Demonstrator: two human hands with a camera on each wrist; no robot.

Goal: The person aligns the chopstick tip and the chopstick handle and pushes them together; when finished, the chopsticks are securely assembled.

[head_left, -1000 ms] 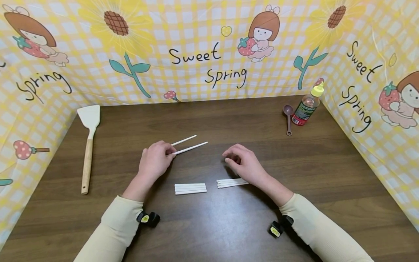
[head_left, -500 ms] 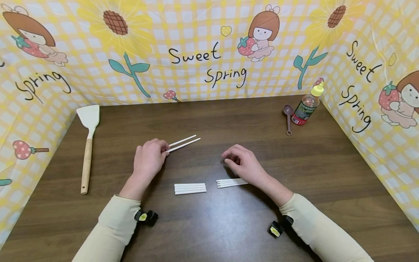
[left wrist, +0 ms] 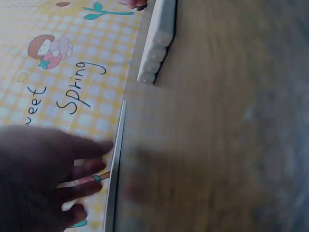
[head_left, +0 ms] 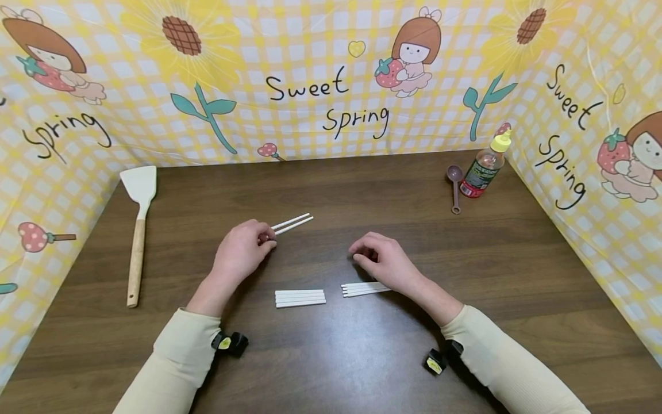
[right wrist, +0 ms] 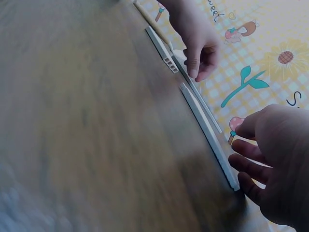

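Note:
Two thin white sticks point(head_left: 292, 223) lie side by side, slanted, on the brown table, their near ends hidden behind my left hand point(head_left: 243, 246). Its loosely bent fingers hover right by them; in the left wrist view, the left hand point(left wrist: 53, 169) has spread fingers alongside a white stick point(left wrist: 116, 164), not curled round it. My right hand point(head_left: 385, 260) is relaxed and holds nothing, above a row of several white sticks point(head_left: 362, 289) partly covered by its wrist. To the left of that row lies another row of several white sticks point(head_left: 300, 298).
A spatula point(head_left: 137, 253) with a white blade and wooden handle lies at the left. Toward the back right stand a yellow-capped sauce bottle point(head_left: 481, 172) and, lying beside it, a brown measuring spoon point(head_left: 455, 187). A yellow checked cloth point(head_left: 310, 132) walls the table's back and sides.
The nearer of the two slanted sticks has moved left and back, closer to the other. My left hand shifted left with it, let go and came slightly right. The right hand barely moved.

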